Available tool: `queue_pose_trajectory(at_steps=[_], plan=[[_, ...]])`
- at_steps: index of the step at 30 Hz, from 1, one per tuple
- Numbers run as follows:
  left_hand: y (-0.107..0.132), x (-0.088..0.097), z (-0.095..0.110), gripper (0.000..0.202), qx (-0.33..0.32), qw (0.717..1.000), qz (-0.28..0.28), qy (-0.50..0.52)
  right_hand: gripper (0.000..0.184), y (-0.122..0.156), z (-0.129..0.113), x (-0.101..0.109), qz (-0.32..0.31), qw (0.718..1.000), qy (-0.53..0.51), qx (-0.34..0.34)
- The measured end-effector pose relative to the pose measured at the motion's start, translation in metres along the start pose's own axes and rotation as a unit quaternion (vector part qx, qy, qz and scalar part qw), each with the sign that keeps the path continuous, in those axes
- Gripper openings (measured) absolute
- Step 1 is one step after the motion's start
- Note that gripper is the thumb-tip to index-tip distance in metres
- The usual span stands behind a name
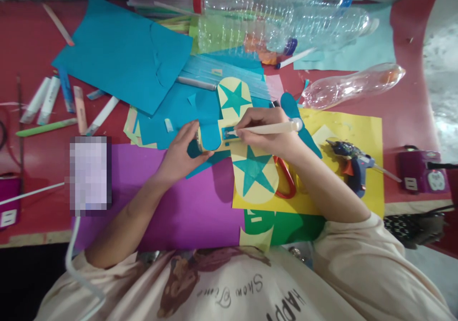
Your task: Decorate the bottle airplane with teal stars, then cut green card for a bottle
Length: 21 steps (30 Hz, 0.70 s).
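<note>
My right hand (265, 128) is closed round a white marker (274, 129). The marker's tip meets a small teal patch at the middle of a pale yellow paper cutout (224, 120). Above and below that patch the cutout bears a teal star (234, 98) and a larger teal star (255, 170). My left hand (184, 151) grips the cutout's left end between thumb and fingers, by a rounded blue area. Blue paper (162, 120) lies beneath, and red-handled scissors (286, 180) are partly hidden under my right forearm.
Purple paper (179, 211) and yellow paper (361, 154) cover the near table. A glue gun (354, 163) lies right; a phone (91, 175) with a cable lies left. Several plastic bottles (246, 23) stretch across the back. Markers (48, 99) are scattered at left.
</note>
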State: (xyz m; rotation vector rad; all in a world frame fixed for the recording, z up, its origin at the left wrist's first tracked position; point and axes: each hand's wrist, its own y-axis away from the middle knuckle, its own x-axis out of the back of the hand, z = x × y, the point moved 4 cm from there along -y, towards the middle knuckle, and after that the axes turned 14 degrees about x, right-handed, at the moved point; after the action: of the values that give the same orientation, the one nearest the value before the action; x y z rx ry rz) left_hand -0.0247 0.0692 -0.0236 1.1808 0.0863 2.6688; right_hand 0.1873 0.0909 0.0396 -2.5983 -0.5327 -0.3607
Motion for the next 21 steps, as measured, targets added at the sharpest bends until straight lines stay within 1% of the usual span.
queue_pose_trajectory(at_steps=[4,6,8,10,13,18,21], plan=[[0.0,0.0,0.001,0.07,0.013,1.0,-0.014,-0.005,0.019,0.0,0.008,0.014,0.085,0.992,-0.091,-0.038],[-0.001,0.003,0.003,0.067,0.006,1.0,-0.017,0.007,0.018,0.0,0.008,0.017,0.101,0.988,-0.108,-0.052],[-0.001,0.007,0.005,0.064,0.002,1.0,-0.017,0.026,0.015,-0.001,0.005,0.017,0.084,0.99,-0.101,-0.05],[-0.002,0.011,0.007,0.062,0.004,0.999,-0.021,0.041,0.014,0.0,0.0,0.013,0.055,0.994,-0.087,-0.041],[-0.003,0.015,0.008,0.059,0.013,0.998,-0.036,0.046,0.013,0.001,-0.005,0.008,0.019,0.998,-0.058,-0.031],[-0.003,0.013,0.006,0.059,0.008,0.997,-0.041,0.058,0.009,0.002,-0.009,0.004,-0.003,1.0,0.012,0.009],[-0.003,0.01,0.004,0.059,-0.002,0.998,-0.034,0.055,0.01,0.003,-0.007,0.003,-0.011,0.999,0.051,0.017]])
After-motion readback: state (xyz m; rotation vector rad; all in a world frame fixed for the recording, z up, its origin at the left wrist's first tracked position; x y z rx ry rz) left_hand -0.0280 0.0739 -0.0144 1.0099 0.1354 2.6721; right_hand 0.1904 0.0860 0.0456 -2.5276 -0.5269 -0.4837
